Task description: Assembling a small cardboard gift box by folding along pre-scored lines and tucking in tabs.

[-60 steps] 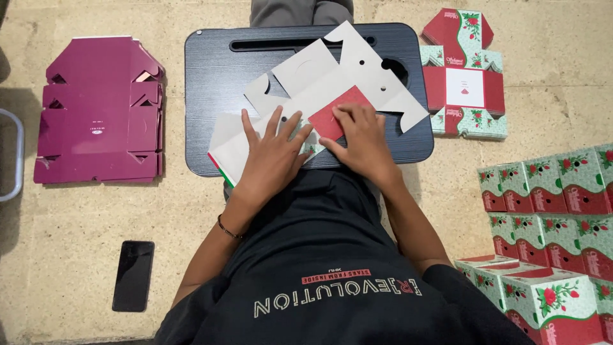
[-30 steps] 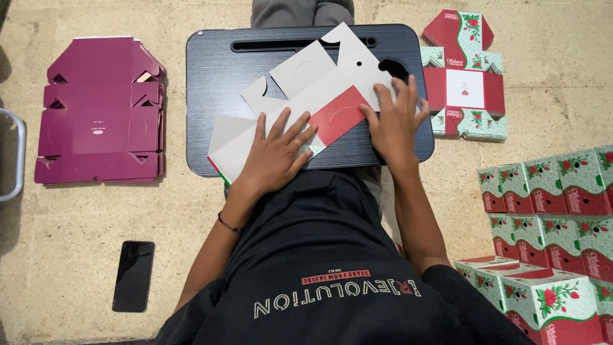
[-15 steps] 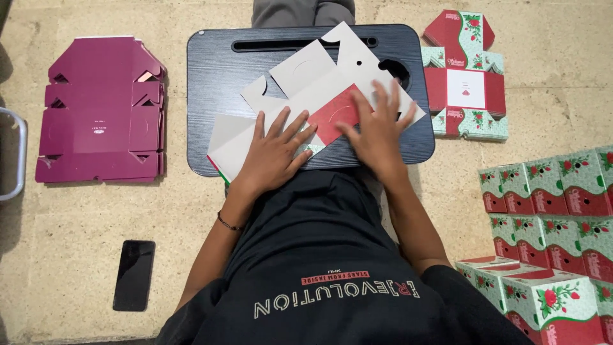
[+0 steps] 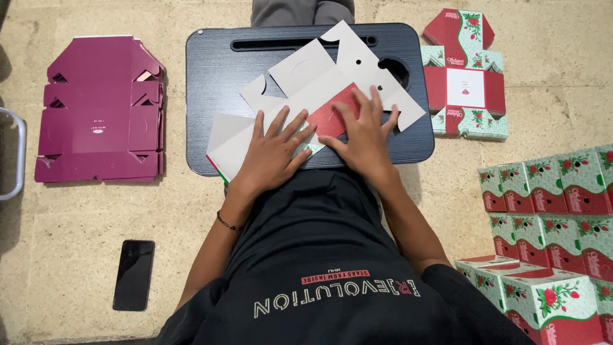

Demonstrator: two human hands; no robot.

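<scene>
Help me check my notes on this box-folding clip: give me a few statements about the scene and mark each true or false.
1. Both hands press flat on the unfolded carton blank. True: left hand and right hand lie on it.
2. The blank lies on the dark lap tray. True.
3. The black phone sits on the tray. False: it lies on the floor.
4. The flat purple cartons are stacked as assembled boxes. False: they lie flat; the assembled boxes are red and green.
</scene>
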